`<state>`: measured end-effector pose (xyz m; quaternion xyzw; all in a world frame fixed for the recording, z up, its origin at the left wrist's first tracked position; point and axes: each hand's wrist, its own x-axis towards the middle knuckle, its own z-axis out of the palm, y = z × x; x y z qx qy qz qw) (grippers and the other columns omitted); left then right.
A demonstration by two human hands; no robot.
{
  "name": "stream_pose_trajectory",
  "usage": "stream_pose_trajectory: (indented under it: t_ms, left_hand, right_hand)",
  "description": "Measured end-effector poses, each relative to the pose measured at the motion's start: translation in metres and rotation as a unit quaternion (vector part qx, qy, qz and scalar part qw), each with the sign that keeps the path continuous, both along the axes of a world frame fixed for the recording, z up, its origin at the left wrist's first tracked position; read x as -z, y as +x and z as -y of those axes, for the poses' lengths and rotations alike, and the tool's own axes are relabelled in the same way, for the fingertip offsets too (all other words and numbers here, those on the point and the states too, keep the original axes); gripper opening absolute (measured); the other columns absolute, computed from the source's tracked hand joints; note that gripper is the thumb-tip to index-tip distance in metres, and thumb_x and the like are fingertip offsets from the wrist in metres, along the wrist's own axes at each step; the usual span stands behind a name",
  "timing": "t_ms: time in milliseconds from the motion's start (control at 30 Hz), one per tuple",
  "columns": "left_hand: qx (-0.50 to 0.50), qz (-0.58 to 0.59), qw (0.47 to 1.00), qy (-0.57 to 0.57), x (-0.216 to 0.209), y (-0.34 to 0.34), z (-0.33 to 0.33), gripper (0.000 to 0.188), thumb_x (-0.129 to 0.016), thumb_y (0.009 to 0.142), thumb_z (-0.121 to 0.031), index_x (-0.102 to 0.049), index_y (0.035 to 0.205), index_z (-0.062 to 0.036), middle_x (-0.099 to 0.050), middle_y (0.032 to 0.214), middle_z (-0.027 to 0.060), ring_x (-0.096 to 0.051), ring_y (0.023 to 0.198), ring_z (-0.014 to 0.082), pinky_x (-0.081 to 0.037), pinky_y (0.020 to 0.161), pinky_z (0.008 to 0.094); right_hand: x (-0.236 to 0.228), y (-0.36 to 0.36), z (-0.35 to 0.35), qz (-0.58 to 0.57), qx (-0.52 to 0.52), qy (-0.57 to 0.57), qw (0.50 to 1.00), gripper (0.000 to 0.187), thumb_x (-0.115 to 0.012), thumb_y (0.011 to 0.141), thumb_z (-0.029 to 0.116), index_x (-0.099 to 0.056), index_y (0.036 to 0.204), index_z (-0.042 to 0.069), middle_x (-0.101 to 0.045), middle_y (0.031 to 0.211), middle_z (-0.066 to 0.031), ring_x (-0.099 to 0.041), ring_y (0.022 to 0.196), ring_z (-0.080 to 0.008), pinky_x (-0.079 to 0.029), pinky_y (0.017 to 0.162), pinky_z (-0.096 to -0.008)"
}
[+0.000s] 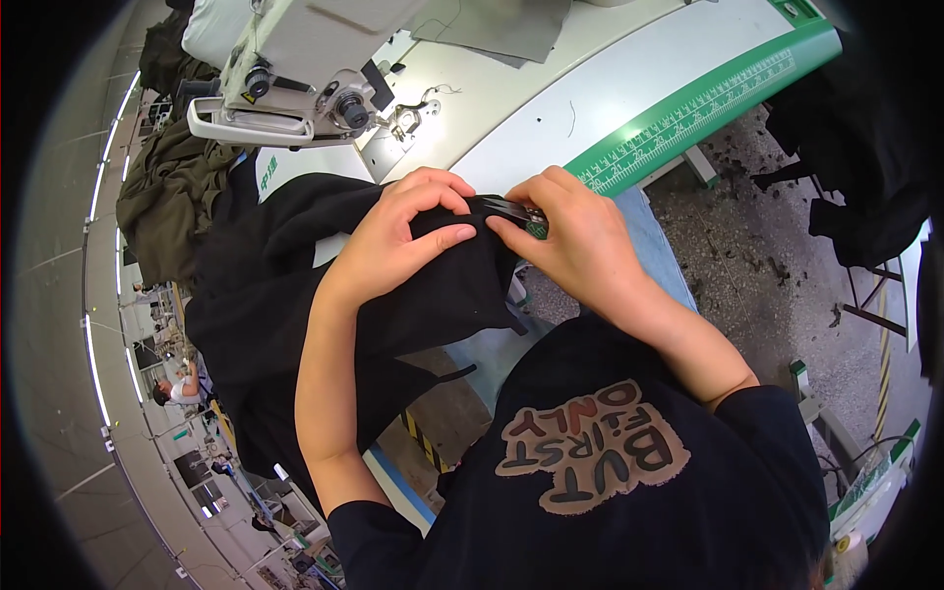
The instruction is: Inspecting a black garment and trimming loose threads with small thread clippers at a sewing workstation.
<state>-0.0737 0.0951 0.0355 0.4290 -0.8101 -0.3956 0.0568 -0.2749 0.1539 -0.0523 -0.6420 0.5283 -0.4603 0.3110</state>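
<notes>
A black garment (423, 305) hangs over the front edge of the sewing table and spreads down to the left. My left hand (388, 241) pinches a fold of it between thumb and fingers. Close beside, my right hand (580, 231) is closed around small metal thread snips (511, 208), whose blades point left along the black cloth toward my left fingertips. The right thumb also touches the cloth there. Whether the blades are apart, and whether a thread lies between them, I cannot make out.
The sewing machine (285, 74) stands at the upper left, its needle area lit. A green ruler strip (688, 123) edges the white table (541, 123). Grey fabric (506, 29) lies at the back. Olive cloth (162, 197) is piled left; black cloth (855, 187) hangs right.
</notes>
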Motion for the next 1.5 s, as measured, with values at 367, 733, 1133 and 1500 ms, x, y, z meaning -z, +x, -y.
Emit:
stream_pose_trajectory:
  t_ms: [367,733,1133,1500]
  left_hand:
    - [-0.025,-0.093,0.993,-0.063,-0.061,0.020,-0.026,0.017,-0.073,0.081,-0.008,-0.060,0.090,-0.0022,-0.063,0.120,0.0105,-0.055,0.116,0.0210,-0.041,0.100,0.0338]
    - [-0.113,-0.097,0.986,-0.071,-0.058,0.033,-0.042,0.017,-0.072,0.080,0.000,-0.061,0.093,-0.0012,-0.065,0.113,0.0124,-0.060,0.105,0.0204,-0.044,0.095,0.0317]
    - [-0.192,-0.252,0.945,-0.077,-0.058,0.053,-0.060,0.021,-0.069,0.086,-0.001,-0.054,0.101,-0.0019,-0.064,0.116,0.0174,-0.060,0.104,0.0177,-0.045,0.095,0.0295]
    - [-0.283,-0.338,0.894,-0.080,-0.058,0.075,-0.075,0.018,-0.064,0.092,-0.004,-0.052,0.106,-0.0015,-0.065,0.110,0.0109,-0.060,0.097,0.0123,-0.045,0.093,0.0260]
  right_hand:
    - [-0.039,0.000,0.040,0.057,-0.176,-0.164,0.969,0.017,-0.070,0.075,0.002,-0.065,0.091,0.003,-0.064,0.089,-0.0093,-0.065,0.078,-0.0269,-0.050,0.065,-0.0356]
    - [-0.048,0.006,0.032,0.226,-0.214,-0.134,0.941,0.017,-0.075,0.076,0.003,-0.067,0.091,0.004,-0.064,0.085,-0.0036,-0.064,0.072,-0.0157,-0.049,0.060,-0.0311]
    - [0.002,0.034,-0.019,0.179,-0.147,-0.143,0.962,0.022,-0.083,0.073,0.010,-0.069,0.088,0.003,-0.060,0.085,-0.0022,-0.050,0.063,-0.0076,-0.038,0.054,-0.0209]
    - [-0.020,0.033,-0.013,0.431,-0.273,0.250,0.823,0.014,-0.077,0.080,0.007,-0.067,0.088,0.002,-0.061,0.091,-0.0009,-0.045,0.064,-0.0007,-0.034,0.056,-0.0173]
